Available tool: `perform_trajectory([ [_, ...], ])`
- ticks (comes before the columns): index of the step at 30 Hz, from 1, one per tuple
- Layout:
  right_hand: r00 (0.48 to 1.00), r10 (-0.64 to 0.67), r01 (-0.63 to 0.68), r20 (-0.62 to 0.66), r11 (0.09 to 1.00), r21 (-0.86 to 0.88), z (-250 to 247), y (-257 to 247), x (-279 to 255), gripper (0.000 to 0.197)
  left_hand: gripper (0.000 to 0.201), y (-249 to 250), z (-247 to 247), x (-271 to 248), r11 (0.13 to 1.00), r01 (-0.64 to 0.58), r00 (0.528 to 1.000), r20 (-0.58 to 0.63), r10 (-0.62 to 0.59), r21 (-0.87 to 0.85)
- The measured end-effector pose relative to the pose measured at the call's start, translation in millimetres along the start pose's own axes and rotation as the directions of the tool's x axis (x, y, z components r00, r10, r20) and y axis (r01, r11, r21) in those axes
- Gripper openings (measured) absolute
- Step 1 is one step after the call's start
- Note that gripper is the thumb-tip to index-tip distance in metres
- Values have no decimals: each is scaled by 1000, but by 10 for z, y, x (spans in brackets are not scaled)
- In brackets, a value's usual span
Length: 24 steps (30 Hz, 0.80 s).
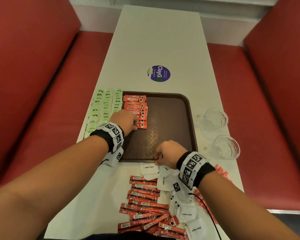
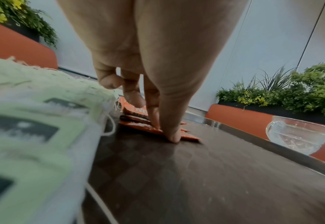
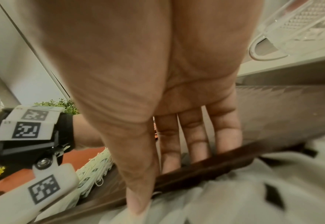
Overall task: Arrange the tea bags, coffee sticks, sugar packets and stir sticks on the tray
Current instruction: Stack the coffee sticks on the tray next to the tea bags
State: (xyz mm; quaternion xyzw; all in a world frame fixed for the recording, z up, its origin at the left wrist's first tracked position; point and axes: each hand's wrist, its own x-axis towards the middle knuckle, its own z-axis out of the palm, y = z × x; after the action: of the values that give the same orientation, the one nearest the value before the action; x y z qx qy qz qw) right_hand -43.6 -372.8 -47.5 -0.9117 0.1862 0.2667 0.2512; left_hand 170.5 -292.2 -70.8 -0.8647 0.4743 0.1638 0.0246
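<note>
Already a column of red foil coffee sticks (image 1: 135,108) lies in overlapping rows down the left part of the dark brown plastic tray (image 1: 173,122), and pale green paper tea bags (image 1: 102,108) stand in three neat files along the tray's left edge, though whether they rest on its rim or on the tabletop (image 1: 156,40) I cannot tell. The left hand (image 1: 126,121) has its fingers curled down onto the nearest stick of that column; in the left wrist view the thumb and a fingertip (image 2: 174,136) press the packet flat against the tray floor, probably to square it with its neighbours so the row stays tidy. The right hand (image 1: 168,154) sits at the tray's near rim with fingers bent downward, the thumb meeting a white paper sugar packet (image 1: 149,168); it looks like a pinch, likely readying the next kind of item while the other hand finishes. Outward from there, loose coffee sticks (image 1: 145,205) and more sugar packets (image 1: 185,210) lie jumbled near the body, and thin red stir sticks (image 1: 222,173) peek out beside the right forearm, all waiting off the tray. Two cut-glass cups (image 1: 215,118) stand to its right, and a round purple sticker (image 1: 159,73) sits beyond.
</note>
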Motion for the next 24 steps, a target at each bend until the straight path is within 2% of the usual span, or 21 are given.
perform_trajectory([
  [4, 1000, -3, 2, -24, 1000, -21, 30, -15, -31, 22, 15, 50, -73, -72, 1000, 1, 1000, -3, -1, -24],
  [6, 999, -5, 3, -43, 999, -36, 56, -21, -55, 22, 17, 88, -101, -202, 997, -18, 999, -46, 15, -71],
  [10, 993, -27, 17, -114, 997, -80, 127, -62, -143, 29, 12, 231, -133, -679, 967, -174, 979, -134, 151, -184],
  [14, 976, -106, 87, -192, 990, -107, 234, -151, -302, 31, 17, 285, 13, -1138, 943, -329, 944, 10, 330, -54],
  [18, 985, -131, 117, -110, 985, -128, 411, -332, -468, 26, 27, 301, 247, -1411, 952, -300, 944, 161, 289, 52],
  [21, 995, -96, 88, -28, 974, -209, 565, -455, -528, 23, 35, 331, 382, -1541, 944, -319, 935, 189, 300, 84],
  [24, 998, -46, 35, -31, 959, -280, 653, -526, -531, 25, 33, 353, 435, -1585, 948, -309, 939, 184, 291, 75],
])
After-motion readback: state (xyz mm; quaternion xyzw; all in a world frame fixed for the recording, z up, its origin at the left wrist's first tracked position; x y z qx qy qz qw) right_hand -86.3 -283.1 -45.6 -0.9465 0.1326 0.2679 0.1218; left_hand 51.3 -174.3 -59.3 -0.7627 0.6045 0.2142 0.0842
